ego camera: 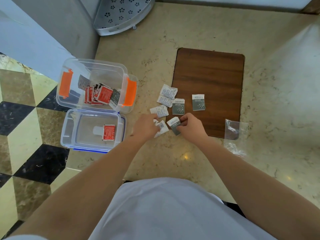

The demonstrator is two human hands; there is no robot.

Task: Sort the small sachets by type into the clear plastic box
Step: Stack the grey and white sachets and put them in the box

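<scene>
Marble bench [190, 28] is seen carrying a wooden board [209, 80] at two o'clock and the clear plastic box [93, 84] at ten o'clock, already loaded with red sachets [103, 96] and a grey one. A lid [83, 134] below it bears one red sachet. Several white sachets [167, 96] and grey sachets [198, 102] remain unsorted at centre. A grey sachet [174, 124] is pinched by the right hand [190, 126]; a white one is touched by the left hand [147, 127], its grip hidden.

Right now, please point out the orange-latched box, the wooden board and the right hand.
orange-latched box [65, 84], head view, left orange latch.
wooden board [209, 73], head view, bare centre.
right hand [191, 126], head view, back of hand.
</scene>
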